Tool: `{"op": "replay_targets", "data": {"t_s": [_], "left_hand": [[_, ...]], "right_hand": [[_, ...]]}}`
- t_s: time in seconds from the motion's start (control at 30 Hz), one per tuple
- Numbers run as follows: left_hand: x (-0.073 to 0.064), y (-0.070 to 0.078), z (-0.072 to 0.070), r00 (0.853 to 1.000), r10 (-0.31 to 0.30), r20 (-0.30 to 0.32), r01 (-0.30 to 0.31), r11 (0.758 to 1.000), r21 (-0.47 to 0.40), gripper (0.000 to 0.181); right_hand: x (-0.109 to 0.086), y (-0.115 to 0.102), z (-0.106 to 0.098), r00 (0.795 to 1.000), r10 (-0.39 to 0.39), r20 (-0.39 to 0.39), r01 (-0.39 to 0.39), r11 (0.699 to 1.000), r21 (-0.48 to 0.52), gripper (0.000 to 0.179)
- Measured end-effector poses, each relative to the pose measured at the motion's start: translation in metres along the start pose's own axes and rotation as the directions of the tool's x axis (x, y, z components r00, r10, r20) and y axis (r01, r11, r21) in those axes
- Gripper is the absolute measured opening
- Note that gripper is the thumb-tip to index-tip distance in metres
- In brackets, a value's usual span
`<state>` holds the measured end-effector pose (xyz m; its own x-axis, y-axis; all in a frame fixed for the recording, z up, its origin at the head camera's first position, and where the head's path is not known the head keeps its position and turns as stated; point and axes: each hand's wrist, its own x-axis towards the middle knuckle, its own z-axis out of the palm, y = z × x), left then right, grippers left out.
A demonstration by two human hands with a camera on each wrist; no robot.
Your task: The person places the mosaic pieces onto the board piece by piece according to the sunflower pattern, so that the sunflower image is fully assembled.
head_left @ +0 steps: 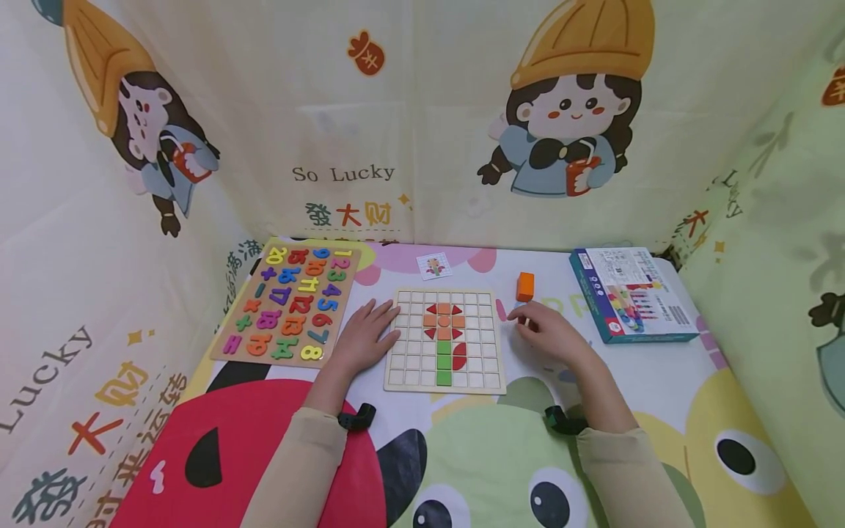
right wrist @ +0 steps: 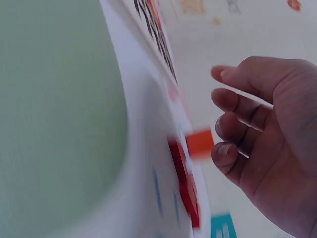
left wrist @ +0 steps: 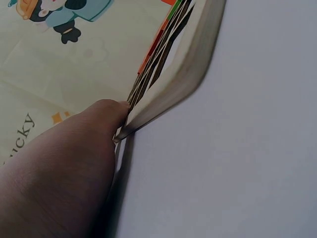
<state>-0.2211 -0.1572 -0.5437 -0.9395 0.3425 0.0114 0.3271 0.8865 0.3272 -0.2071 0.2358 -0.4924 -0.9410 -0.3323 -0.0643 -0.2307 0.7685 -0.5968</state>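
A pale square grid board [head_left: 409, 375] lies on the table, with a flower of orange, red and green tiles on it. Two red rounded tiles [head_left: 458, 356] sit right of the green stem tiles [head_left: 444, 364]. My left hand [head_left: 361, 337] rests at the board's left side, fingers extended, and its thumb [left wrist: 106, 116] touches the edge. Right of the board, my right hand [head_left: 551, 334] hovers with loosely bent fingers and nothing between them. Beyond it stands an orange block [head_left: 525, 287]. Red pieces [right wrist: 188, 198] show near that block in the right wrist view.
At the left lies a wooden number board [head_left: 264, 352] with coloured numerals. A small card [head_left: 433, 266] with a flower picture is behind the grid board. A flat blue-and-white box [head_left: 634, 293] lies at the back right. Printed cloth walls [head_left: 449, 213] enclose the table.
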Motion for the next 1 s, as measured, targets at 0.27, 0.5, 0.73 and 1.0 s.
{"op": "replay_targets", "data": {"t_s": [0.27, 0.5, 0.73, 1.0], "left_hand": [[-0.001, 0.001, -0.001, 1.000, -0.001, -0.001, 0.001, 1.000, -0.002, 0.062], [0.000, 0.002, -0.002, 1.000, -0.002, -0.006, 0.002, 1.000, -0.003, 0.061], [0.002, 0.000, 0.001, 1.000, -0.005, 0.001, 0.005, 1.000, 0.009, 0.061], [0.001, 0.001, 0.000, 1.000, -0.013, -0.004, 0.013, 1.000, 0.005, 0.061]], "right_hand": [[-0.021, 0.049, -0.027, 0.978, 0.211, 0.009, -0.211, 0.978, -0.002, 0.035], [-0.032, 0.071, -0.034, 0.969, 0.243, 0.037, -0.244, 0.970, 0.011, 0.042], [-0.032, 0.067, -0.033, 0.969, 0.240, 0.052, -0.239, 0.971, -0.022, 0.038], [-0.031, 0.068, -0.031, 0.970, 0.238, 0.053, -0.237, 0.971, -0.028, 0.039]]}}
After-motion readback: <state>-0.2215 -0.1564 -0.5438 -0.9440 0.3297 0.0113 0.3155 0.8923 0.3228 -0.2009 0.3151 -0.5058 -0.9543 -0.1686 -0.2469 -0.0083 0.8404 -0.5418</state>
